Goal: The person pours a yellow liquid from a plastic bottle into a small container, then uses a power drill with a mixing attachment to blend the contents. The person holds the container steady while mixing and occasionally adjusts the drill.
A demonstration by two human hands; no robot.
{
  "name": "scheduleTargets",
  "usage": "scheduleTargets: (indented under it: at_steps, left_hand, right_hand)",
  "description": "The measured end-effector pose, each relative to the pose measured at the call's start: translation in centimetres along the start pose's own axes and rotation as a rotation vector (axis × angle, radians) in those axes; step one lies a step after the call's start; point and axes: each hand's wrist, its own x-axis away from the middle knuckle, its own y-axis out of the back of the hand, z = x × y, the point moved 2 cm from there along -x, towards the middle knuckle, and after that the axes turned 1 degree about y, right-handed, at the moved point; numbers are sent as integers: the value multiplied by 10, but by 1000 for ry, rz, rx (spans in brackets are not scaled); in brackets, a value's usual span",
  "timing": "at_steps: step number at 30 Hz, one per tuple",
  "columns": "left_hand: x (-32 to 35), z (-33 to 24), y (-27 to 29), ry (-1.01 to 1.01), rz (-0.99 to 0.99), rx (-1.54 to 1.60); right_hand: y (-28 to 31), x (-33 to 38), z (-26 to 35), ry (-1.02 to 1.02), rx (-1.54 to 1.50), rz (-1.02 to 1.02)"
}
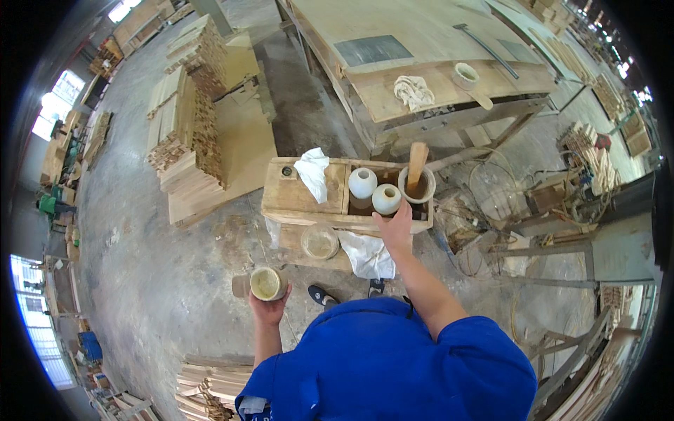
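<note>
My left hand (269, 310) is wrapped round a round tub (266, 285) with pale stuff inside, held out at the lower left. A flat brownish piece (241, 285) sticks out beside the tub; I cannot tell what it is. My right hand (397, 228) reaches into the open half of a wooden box (302, 184), its fingers closed on the near white round-shouldered bottle (387, 199). A second white bottle (362, 183) stands just left of it. At the box's right end, a pot (429, 185) holds an upright wooden handle (417, 163).
A white cloth (312, 174) lies on the box's lid. Below the box are another tub (319, 242) and a cloth (366, 256). Ahead is a large worktable (449, 67) with a rag (414, 92) and a bowl (465, 76). Timber stacks (186, 130) stand left; hoses (502, 182) lie right.
</note>
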Motion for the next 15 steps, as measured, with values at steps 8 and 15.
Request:
scheduleTargets:
  at_steps: [8,15]
  left_hand:
    - [30,21,8,-12,26,74]
    - [37,-15,-12,-5,155,10]
  right_hand:
    - [-7,-7,11,-43,51,-41]
    - [-1,-9,18,-21,45,-130]
